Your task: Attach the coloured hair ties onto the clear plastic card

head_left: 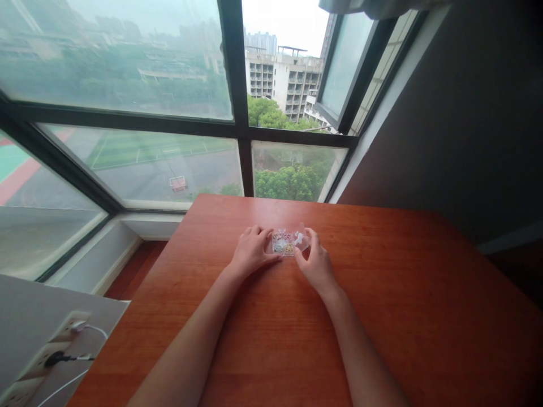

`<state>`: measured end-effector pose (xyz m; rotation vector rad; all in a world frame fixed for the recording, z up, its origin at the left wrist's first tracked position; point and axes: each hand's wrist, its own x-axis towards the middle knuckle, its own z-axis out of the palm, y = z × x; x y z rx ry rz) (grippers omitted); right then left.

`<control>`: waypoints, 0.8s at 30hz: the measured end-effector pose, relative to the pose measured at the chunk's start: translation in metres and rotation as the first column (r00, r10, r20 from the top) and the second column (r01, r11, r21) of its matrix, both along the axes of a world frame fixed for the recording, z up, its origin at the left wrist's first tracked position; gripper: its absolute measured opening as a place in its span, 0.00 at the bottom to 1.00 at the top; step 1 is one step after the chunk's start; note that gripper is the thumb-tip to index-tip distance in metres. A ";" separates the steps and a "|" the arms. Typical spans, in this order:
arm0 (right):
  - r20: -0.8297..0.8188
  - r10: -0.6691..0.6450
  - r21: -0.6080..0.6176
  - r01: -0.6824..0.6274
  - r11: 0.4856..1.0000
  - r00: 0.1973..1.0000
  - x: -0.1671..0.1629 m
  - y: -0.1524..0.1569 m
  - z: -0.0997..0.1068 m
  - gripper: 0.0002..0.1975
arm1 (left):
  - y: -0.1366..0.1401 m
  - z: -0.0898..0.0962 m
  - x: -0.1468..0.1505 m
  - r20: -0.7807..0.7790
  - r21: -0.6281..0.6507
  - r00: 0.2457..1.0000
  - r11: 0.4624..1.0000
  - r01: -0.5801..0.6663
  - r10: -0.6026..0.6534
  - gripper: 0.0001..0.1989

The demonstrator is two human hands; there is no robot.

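A small clear plastic box (283, 243) rests on the wooden table, with compartments holding small coloured pieces: dark, pink, grey and yellow ones. What these pieces are is too small to tell. Around the box's left side, my left hand (253, 250) grips it between thumb and fingers. At the right side, a clear flap that looks like a lid (301, 239) stands raised, with something whitish showing on it. My right hand (314, 261) pinches this lid between thumb and forefinger.
The reddish-brown table (263, 350) spreads out on all sides of the box. Behind it stand windows with dark frames (244, 133), one pane swung outward. Wall sockets with plugged-in cables (55, 357) are at the lower left.
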<state>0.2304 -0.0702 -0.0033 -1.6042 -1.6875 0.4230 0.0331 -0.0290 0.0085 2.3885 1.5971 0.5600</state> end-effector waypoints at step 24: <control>0.163 0.203 0.136 -0.226 0.965 0.965 -0.013 -0.004 -0.001 0.19 | -0.003 0.001 0.005 -0.023 0.002 1.000 1.000 -0.002 0.002 0.30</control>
